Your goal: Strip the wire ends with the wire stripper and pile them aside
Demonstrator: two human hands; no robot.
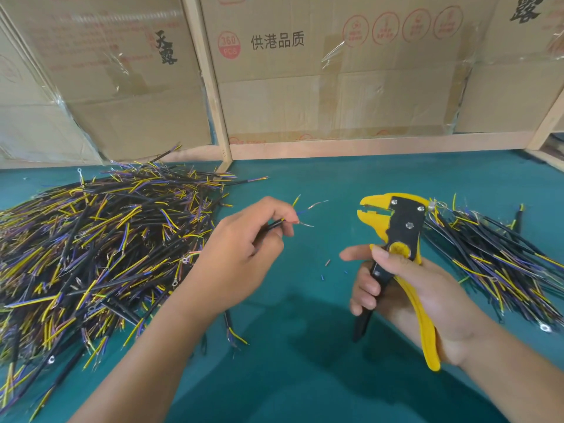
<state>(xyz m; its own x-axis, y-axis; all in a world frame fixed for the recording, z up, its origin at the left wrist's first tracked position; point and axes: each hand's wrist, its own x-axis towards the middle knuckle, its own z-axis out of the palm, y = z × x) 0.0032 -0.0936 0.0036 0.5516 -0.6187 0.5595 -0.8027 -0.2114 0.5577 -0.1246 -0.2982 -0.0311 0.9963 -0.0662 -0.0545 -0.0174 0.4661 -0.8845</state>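
Note:
My left hand (244,251) pinches a black cable (274,224) near its end; yellow, blue and bare copper strands fan out beyond my fingertips toward the right. My right hand (406,288) grips the handles of a yellow and black wire stripper (396,227), its jaws pointing left and apart from the cable end. A big heap of black cables (91,245) with yellow, blue and purple cores covers the table's left side. A smaller pile of cables (503,257) lies on the right, behind the stripper.
The table has a teal surface (305,346). A few small bits of cut insulation (328,264) lie between my hands. Cardboard boxes (335,71) in a wooden frame (213,87) wall off the back of the table.

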